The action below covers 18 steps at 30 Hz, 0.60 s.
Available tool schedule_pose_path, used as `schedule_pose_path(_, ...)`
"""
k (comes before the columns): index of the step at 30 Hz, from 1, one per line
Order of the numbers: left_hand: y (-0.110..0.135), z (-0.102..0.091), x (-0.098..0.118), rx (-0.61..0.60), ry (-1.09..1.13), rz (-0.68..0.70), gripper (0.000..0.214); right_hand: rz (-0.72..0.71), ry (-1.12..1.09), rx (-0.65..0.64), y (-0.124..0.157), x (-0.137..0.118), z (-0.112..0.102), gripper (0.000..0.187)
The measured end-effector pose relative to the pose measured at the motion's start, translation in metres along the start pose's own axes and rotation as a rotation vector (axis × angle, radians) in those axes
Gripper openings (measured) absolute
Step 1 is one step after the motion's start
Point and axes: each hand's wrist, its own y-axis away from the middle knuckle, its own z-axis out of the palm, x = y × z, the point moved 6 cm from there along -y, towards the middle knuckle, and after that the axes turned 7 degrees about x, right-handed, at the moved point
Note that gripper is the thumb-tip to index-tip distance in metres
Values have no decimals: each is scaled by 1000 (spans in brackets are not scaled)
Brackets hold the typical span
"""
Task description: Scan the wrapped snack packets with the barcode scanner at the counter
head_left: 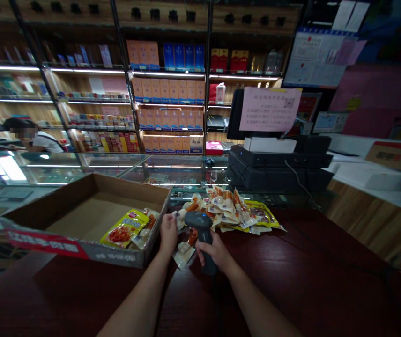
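Shop interior, with a dark red-brown wooden counter (309, 281) in the foreground and two bare forearms reaching out over it. Right hand (214, 250) wrapped fully round the handle of a grey barcode scanner (200, 224), all fingers closed tight, the scanner head raised and turned toward the left. Directly under and just left of that head, a pale, orange-printed snack packet (183, 252), standing between the two hands, its lower end down at the counter. Left hand (168, 234) just beside the scanner, fingertips (176, 217) pinched shut on the upper end of that same snack packet. Close against the left hand, an open, shallow cardboard box (46, 243) with a red-printed front wall. Inside it, in the near right corner, a yellow packet (121, 229) lying flat, and a pale packet (146, 228) next to it against the right wall. Just beyond the scanner, a loose pile of packets (235, 208), overlapping and spreading to the right across the counter. Behind the pile, a black till (278, 168) with a pink paper notice (270, 108) fixed to the back of its screen. Farther back, glass display cases (116, 164), then lit wall shelves (168, 89) carrying rows of orange and blue boxes. Far left, behind the glass, a person (42, 140) in a pale top.
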Motion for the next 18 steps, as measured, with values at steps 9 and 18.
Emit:
schedule_pose_path(9,-4,-37,60,256,-52,83,18,-91,29,-31,0,-31,30,29)
schedule_pose_path(18,-51,-128,78,499,-9,89,42,-180,55,-155,-10,-39,81,29)
